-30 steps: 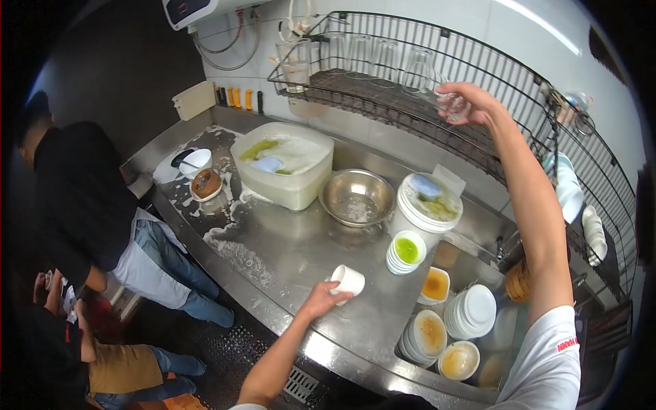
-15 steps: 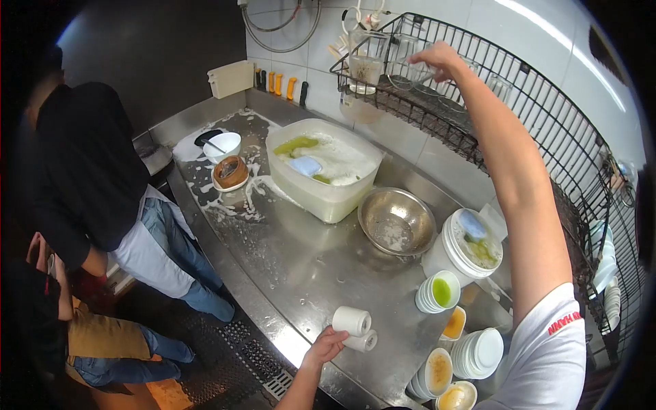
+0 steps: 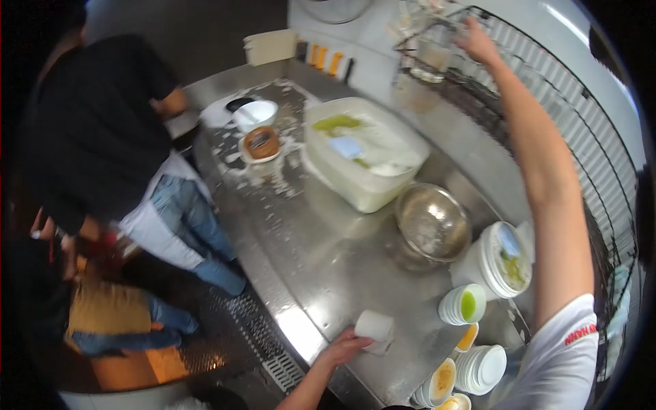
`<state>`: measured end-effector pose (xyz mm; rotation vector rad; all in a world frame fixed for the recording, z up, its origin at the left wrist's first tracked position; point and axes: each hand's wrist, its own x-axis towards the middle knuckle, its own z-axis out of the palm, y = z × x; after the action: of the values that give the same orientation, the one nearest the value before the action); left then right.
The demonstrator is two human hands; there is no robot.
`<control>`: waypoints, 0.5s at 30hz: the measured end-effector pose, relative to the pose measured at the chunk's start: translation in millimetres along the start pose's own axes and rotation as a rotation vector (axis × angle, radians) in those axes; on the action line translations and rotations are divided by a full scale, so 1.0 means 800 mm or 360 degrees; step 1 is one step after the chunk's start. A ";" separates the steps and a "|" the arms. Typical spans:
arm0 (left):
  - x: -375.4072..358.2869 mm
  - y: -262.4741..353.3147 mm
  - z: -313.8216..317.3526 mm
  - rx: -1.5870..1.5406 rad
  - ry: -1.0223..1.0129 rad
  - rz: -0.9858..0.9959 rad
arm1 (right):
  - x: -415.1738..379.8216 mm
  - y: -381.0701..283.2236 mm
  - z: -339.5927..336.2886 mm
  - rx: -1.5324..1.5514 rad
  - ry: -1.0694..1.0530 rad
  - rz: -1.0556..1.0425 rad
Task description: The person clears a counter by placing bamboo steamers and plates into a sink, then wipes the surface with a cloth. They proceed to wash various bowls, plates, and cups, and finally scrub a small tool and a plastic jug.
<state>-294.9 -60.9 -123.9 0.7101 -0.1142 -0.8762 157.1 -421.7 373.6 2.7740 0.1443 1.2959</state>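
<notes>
Hands work at opposite ends of a wet steel tabletop (image 3: 328,260): the left hand (image 3: 345,346) rests at the near edge with its fingers curled against white cups (image 3: 374,329) lying on their sides, while the right hand (image 3: 476,42) reaches up to the black wire rack (image 3: 547,89) on the tiled wall, fingers bent at the rack's front rail; the frame is too blurred there to tell whether they pinch anything. A clear measuring jug (image 3: 432,58) stands on the rack just left of that hand. On the tabletop, between the two hands, a white tub (image 3: 365,160) holds soapy water and sponges, with a steel bowl (image 3: 432,222) just beside it and a white bucket (image 3: 499,260) beyond that. A stack of small bowls (image 3: 463,305), the top one holding green liquid, sits near the cups, and stacked white plates (image 3: 482,369) and soiled bowls (image 3: 441,379) lie below it at the right. At the far end, foam surrounds a brown dish (image 3: 260,143) and a white bowl (image 3: 255,115). A person in a black shirt (image 3: 96,130) stands at the left side of the tabletop, and another person (image 3: 102,311) crouches on the floor below
</notes>
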 end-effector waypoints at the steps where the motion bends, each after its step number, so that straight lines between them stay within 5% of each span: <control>1: 0.002 -0.001 -0.005 0.0080 0.0025 -0.0033 | 0.000 0.000 0.007 0.0007 -0.0019 0.0002; 4: 0.010 -0.010 -0.015 0.0162 -0.0040 0.0008 | -0.006 -0.010 -0.025 0.0064 -0.0349 0.0123; 6: 0.006 0.003 -0.004 0.0135 -0.0014 0.0008 | -0.024 -0.039 -0.053 0.0355 -0.0348 0.0564; 10: 0.005 0.002 -0.002 0.0166 -0.0015 -0.0032 | -0.049 -0.054 -0.116 0.0030 0.0369 0.0698; 13: 0.008 0.011 0.004 0.0188 -0.0029 -0.0034 | -0.126 -0.098 -0.200 0.0428 0.1033 0.0295; 15: 0.012 0.007 -0.001 0.0232 -0.0043 -0.0054 | -0.207 -0.148 -0.250 0.0871 0.1056 0.0141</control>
<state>-284.8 -65.6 -122.8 0.8382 -0.1921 -0.9164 -108.7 -317.4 362.9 2.6019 0.4787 2.4751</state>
